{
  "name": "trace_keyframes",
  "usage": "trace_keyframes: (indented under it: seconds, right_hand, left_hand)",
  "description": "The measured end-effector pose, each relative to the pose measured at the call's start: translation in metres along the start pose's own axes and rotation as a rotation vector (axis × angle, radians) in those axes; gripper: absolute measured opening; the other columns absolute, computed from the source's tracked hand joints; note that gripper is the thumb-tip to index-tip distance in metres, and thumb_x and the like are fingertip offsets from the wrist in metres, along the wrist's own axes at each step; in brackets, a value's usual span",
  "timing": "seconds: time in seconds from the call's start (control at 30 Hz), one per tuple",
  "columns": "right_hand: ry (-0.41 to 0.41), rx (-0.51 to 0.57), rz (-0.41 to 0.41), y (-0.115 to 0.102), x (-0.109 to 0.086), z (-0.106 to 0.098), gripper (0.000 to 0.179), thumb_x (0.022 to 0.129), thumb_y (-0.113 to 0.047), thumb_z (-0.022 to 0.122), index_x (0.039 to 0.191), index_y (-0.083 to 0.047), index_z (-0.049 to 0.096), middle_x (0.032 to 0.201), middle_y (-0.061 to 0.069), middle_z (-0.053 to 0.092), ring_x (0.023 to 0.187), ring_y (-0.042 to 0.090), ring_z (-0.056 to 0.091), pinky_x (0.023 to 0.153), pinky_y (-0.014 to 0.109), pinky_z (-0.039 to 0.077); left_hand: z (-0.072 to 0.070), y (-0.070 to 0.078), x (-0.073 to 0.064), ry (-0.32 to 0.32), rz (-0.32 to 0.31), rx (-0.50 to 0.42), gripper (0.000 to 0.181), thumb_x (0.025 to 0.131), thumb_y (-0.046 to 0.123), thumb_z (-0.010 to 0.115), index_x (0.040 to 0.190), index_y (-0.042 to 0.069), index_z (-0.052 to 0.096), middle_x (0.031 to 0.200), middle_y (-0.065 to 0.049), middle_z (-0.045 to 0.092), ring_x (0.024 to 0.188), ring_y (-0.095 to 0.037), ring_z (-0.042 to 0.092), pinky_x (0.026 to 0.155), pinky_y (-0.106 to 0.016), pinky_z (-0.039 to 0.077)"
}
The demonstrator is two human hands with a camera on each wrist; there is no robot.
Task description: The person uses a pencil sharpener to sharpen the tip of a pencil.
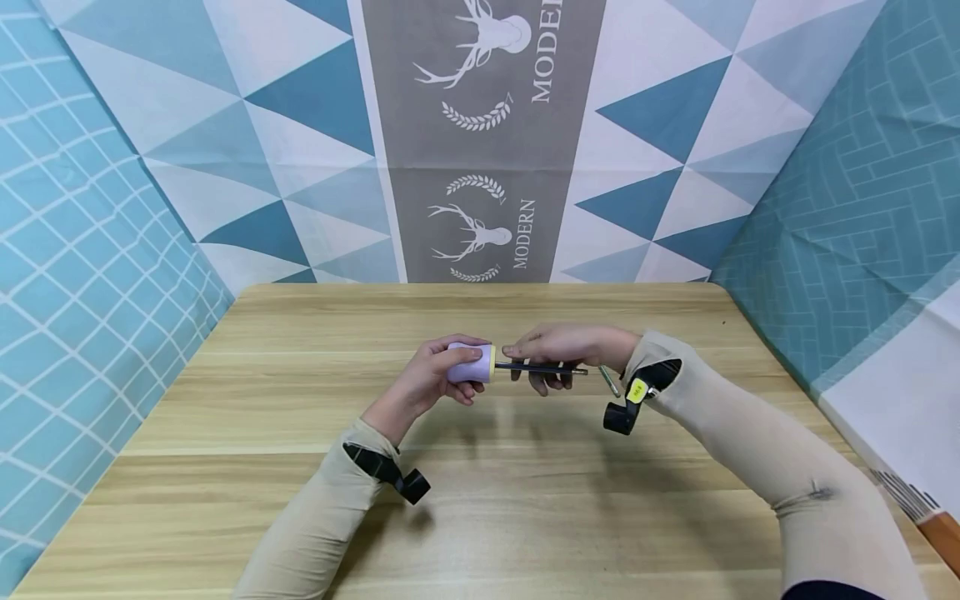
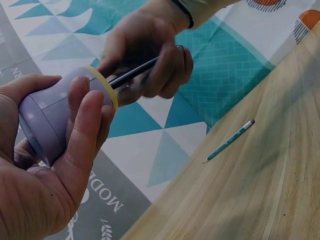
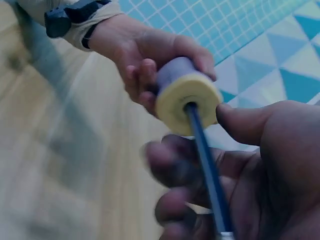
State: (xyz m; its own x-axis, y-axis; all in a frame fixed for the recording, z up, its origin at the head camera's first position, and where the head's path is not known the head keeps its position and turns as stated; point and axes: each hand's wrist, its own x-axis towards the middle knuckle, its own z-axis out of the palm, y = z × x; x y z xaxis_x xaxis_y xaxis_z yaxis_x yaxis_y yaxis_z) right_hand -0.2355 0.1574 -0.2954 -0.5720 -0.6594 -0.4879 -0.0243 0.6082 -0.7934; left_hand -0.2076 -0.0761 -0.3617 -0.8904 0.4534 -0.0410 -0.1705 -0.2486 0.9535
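A lilac pencil sharpener (image 1: 467, 365) with a yellow end is held above the table by my left hand (image 1: 426, 377), thumb on one side and fingers curled round the other. Out of the sharpener's yellow face (image 3: 187, 100) sticks a dark pencil (image 3: 204, 152), its tip hidden inside. My right hand (image 1: 562, 343) is around the pencil, fingers loosely bent beside it. In the right wrist view the thumb stands apart from the pencil, near the yellow rim, and the fingers are blurred. On the table lies a green pencil (image 2: 230, 141), past the right hand.
The wood-grain table (image 1: 480, 517) spreads below both hands. A patterned cloth wall (image 1: 315, 167) rises behind it, with blue-tiled cloth (image 1: 75, 250) on the left and teal cloth (image 1: 840, 208) on the right. Both wrists carry small black cameras (image 1: 618, 418).
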Motion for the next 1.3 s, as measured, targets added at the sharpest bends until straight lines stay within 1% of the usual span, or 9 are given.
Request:
trace_keyframes:
  seconds: [0.13, 0.23, 0.43, 0.6, 0.7, 0.83, 1.0, 1.13, 1.3]
  right_hand:
    - [0.143, -0.212, -0.111, -0.004, -0.013, 0.0, 0.034, 0.107, -0.033, 0.044, 0.111, -0.005, 0.063, 0.087, 0.005, 0.067, 0.072, 0.019, 0.059, 0.059, 0.03, 0.051]
    - [0.281, -0.405, -0.232, -0.003, -0.023, 0.005, 0.028, 0.105, -0.029, 0.05, 0.11, -0.007, 0.067, 0.093, 0.002, 0.065, 0.081, 0.018, 0.057, 0.068, 0.033, 0.05]
    - [0.586, -0.767, -0.396, 0.004, -0.032, 0.033, 0.019, 0.099, -0.024, 0.062, 0.107, -0.008, 0.069, 0.093, 0.001, 0.068, 0.081, 0.015, 0.061, 0.068, 0.035, 0.053]
    - [0.895, -1.262, -0.486, 0.019, -0.026, 0.057, 0.029, 0.092, -0.032, 0.071, 0.106, -0.007, 0.065, 0.096, 0.007, 0.065, 0.085, 0.027, 0.06, 0.065, 0.04, 0.053]
    - [1.045, -1.456, -0.5, 0.029, -0.019, 0.067, 0.041, 0.087, -0.038, 0.075, 0.111, -0.007, 0.062, 0.101, 0.009, 0.063, 0.088, 0.032, 0.06, 0.066, 0.043, 0.052]
    - [1.151, -1.505, -0.543, 0.043, -0.008, 0.072, 0.057, 0.086, -0.041, 0.073, 0.127, -0.005, 0.057, 0.111, 0.014, 0.062, 0.092, 0.035, 0.06, 0.07, 0.046, 0.052]
    - [1.24, -1.521, -0.663, 0.056, 0.003, 0.072, 0.047, 0.099, -0.037, 0.051, 0.137, -0.009, 0.051, 0.111, 0.016, 0.058, 0.084, 0.033, 0.057, 0.067, 0.048, 0.049]
    - [1.334, -1.541, -0.754, 0.063, 0.011, 0.068, 0.038, 0.104, -0.034, 0.041, 0.134, -0.014, 0.055, 0.103, 0.014, 0.058, 0.077, 0.03, 0.054, 0.063, 0.046, 0.046]
    - [1.468, -1.511, -0.898, 0.065, 0.024, 0.06, 0.025, 0.102, -0.032, 0.054, 0.118, -0.016, 0.065, 0.091, 0.009, 0.058, 0.069, 0.027, 0.048, 0.061, 0.045, 0.039]
  left_hand:
    - [-0.002, 0.001, 0.0, 0.002, -0.01, 0.001, 0.028, 0.092, 0.009, 0.058, 0.118, 0.002, 0.066, 0.07, -0.017, 0.065, 0.048, -0.014, 0.063, 0.045, -0.029, 0.058]
    - [-0.003, 0.002, 0.0, 0.01, -0.008, 0.004, 0.03, 0.092, 0.011, 0.058, 0.119, 0.002, 0.065, 0.069, -0.016, 0.065, 0.048, -0.014, 0.063, 0.046, -0.029, 0.058]
    - [-0.005, 0.004, 0.0, 0.01, -0.001, 0.006, 0.036, 0.093, 0.012, 0.058, 0.125, -0.004, 0.06, 0.07, -0.016, 0.065, 0.048, -0.013, 0.062, 0.046, -0.029, 0.058]
    - [-0.004, 0.005, 0.0, 0.009, 0.004, 0.003, 0.037, 0.093, 0.012, 0.057, 0.126, -0.004, 0.059, 0.07, -0.016, 0.065, 0.048, -0.013, 0.062, 0.046, -0.029, 0.058]
    - [-0.005, 0.006, -0.001, 0.006, 0.01, -0.002, 0.035, 0.093, 0.012, 0.056, 0.125, -0.004, 0.06, 0.07, -0.016, 0.065, 0.048, -0.014, 0.062, 0.046, -0.03, 0.058]
    - [-0.005, 0.008, -0.002, 0.015, 0.019, -0.013, 0.032, 0.093, 0.012, 0.056, 0.122, -0.001, 0.062, 0.07, -0.016, 0.065, 0.048, -0.013, 0.062, 0.046, -0.029, 0.058]
    - [-0.006, 0.009, -0.003, 0.017, 0.034, -0.027, 0.029, 0.093, 0.011, 0.054, 0.119, 0.001, 0.064, 0.07, -0.016, 0.064, 0.048, -0.012, 0.062, 0.046, -0.027, 0.057]
    - [-0.005, 0.01, -0.003, 0.005, 0.038, -0.035, 0.029, 0.093, 0.01, 0.053, 0.119, 0.001, 0.063, 0.068, -0.016, 0.065, 0.048, -0.012, 0.062, 0.045, -0.027, 0.057]
    - [-0.002, 0.01, -0.005, -0.005, 0.04, -0.043, 0.033, 0.093, 0.011, 0.055, 0.123, -0.002, 0.061, 0.068, -0.016, 0.065, 0.048, -0.013, 0.062, 0.046, -0.028, 0.058]
